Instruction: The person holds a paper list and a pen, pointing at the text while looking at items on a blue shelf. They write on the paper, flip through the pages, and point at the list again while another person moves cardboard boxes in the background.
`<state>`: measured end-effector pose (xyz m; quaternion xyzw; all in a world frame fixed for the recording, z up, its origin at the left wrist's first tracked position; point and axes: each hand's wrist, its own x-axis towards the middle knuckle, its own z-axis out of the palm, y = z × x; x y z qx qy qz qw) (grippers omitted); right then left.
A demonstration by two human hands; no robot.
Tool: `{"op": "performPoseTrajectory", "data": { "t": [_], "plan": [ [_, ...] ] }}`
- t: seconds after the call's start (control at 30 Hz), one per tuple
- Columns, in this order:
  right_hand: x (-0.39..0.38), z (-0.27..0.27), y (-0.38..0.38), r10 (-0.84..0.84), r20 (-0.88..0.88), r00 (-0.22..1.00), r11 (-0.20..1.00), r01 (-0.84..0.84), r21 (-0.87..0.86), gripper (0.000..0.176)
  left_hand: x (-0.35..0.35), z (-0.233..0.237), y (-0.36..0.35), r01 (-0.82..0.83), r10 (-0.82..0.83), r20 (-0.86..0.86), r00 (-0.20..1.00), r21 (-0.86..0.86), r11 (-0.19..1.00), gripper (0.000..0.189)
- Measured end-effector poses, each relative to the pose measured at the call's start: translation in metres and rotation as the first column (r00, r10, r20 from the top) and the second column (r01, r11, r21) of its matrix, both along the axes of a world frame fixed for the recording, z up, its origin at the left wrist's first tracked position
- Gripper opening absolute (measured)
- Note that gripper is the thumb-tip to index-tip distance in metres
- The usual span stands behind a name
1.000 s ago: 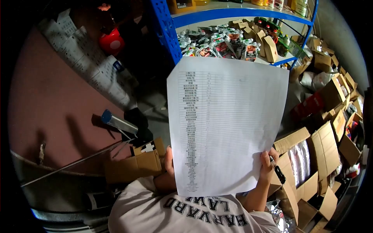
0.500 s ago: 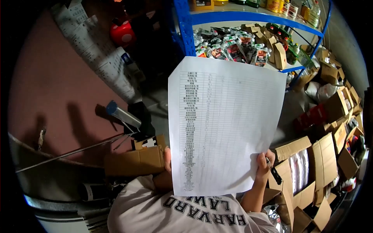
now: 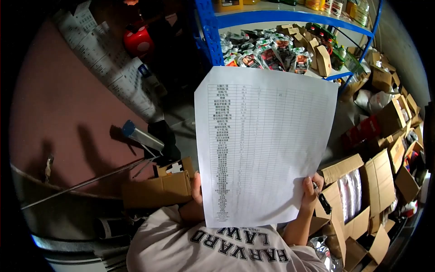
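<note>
A large white sheet of paper [image 3: 272, 149], printed with a table of rows and a column of text, is held up in front of my chest. My left hand [image 3: 196, 188] grips its left edge low down, with most fingers hidden behind the sheet. At the lower right edge, my right hand [image 3: 311, 188] pinches the paper with the thumb on its front. A black pen [image 3: 324, 204] sticks out downward from the same hand. The paper's upper left corner looks cut or folded.
Behind the paper stands a blue shelf rack [image 3: 290, 18] with sauce pouches [image 3: 269, 54] and bottles. Open cardboard boxes [image 3: 378, 181] crowd the right side. Another cardboard box [image 3: 158, 188] sits at the left, near a pinkish wall [image 3: 68, 104] and a red round object [image 3: 138, 41].
The view has shifted slightly, so the shelf sits a little further left and higher. The paper has tilted a little; both hands keep their hold.
</note>
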<state>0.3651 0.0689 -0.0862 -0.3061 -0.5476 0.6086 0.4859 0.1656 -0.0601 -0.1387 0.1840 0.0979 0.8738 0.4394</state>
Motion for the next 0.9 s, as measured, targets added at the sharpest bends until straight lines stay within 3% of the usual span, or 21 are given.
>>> {"op": "performPoseTrajectory", "data": {
  "t": [0.5, 0.6, 0.9],
  "plan": [
    [-0.001, 0.002, 0.000, -0.012, 0.046, 0.999, 0.997, 0.008, 0.083, 0.030, -0.003, 0.001, -0.004, 0.021, -0.021, -0.007, 1.000, 0.005, 1.000, 0.050],
    [-0.008, 0.005, -0.003, -0.076, 0.015, 0.997, 0.994, 0.075, 0.083, 0.031, -0.003, 0.000, -0.005, 0.020, -0.020, -0.005, 1.000, 0.009, 1.000, 0.050],
    [0.002, -0.004, 0.004, -0.022, 0.066, 0.998, 0.994, 0.014, 0.111, 0.033, -0.004, -0.002, -0.004, 0.037, -0.037, -0.032, 0.999, 0.008, 0.999, 0.049]
  ]
}}
